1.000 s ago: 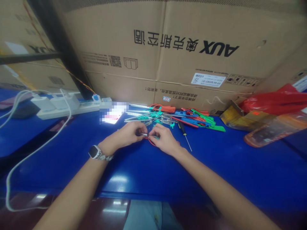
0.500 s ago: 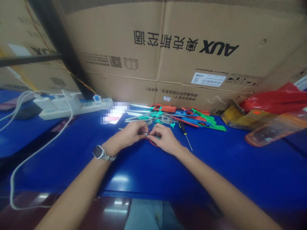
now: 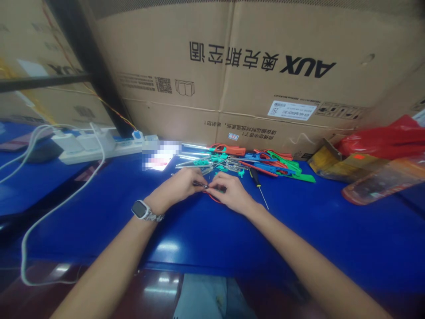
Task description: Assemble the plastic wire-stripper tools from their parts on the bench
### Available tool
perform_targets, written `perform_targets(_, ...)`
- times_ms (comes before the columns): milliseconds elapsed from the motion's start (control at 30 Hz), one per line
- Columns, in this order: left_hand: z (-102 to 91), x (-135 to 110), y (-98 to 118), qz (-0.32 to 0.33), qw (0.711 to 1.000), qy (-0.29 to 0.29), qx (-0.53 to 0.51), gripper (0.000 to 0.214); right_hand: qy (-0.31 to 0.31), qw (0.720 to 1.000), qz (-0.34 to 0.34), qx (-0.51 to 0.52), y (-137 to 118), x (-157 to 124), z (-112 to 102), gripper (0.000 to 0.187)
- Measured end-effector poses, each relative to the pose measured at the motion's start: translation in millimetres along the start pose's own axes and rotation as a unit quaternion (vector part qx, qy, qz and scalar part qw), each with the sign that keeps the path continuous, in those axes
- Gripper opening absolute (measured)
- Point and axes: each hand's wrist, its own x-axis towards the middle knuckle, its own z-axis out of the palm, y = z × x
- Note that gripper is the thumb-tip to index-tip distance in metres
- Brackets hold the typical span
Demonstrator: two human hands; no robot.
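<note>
Both hands meet fingertip to fingertip low over the blue table, in front of a pile of lighter parts. My left hand (image 3: 184,185), with a watch on its wrist, is closed in a pinch on a slim metal part (image 3: 200,184). My right hand (image 3: 230,191) pinches at the same spot, its thumb and forefinger closed at the part's end; fingers hide what exactly it grips. A red curved piece (image 3: 214,197) shows beneath the right fingers. Behind them lie metal tubes (image 3: 192,155), small green pieces (image 3: 224,163) and an orange-red lighter handle (image 3: 232,151).
Blue and green handles (image 3: 285,168) lie right of the pile, near a screwdriver (image 3: 255,178). A power strip (image 3: 83,153) with white cables and a lit phone-like screen (image 3: 162,159) are left. A large cardboard box (image 3: 245,97) stands behind; a plastic jar (image 3: 375,184) lies right.
The whole view has shifted slightly, so everything appears a little further right. Both hands keep their pinch at the same place, with only slight finger movement.
</note>
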Motion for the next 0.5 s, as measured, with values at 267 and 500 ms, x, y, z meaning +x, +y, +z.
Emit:
perform_targets(267,3.5,2.0,2.0,0.0,0.998,0.0,0.056,0.014,0.005,1.0,0.012,0.007,-0.6,0.5,-0.4,0.005)
perform_targets(500,4.3,1.5,9.1,0.02,0.998,-0.028,0.055,0.021,0.004,1.0,0.03,-0.004,-3.6,1.1,-1.9,0.007)
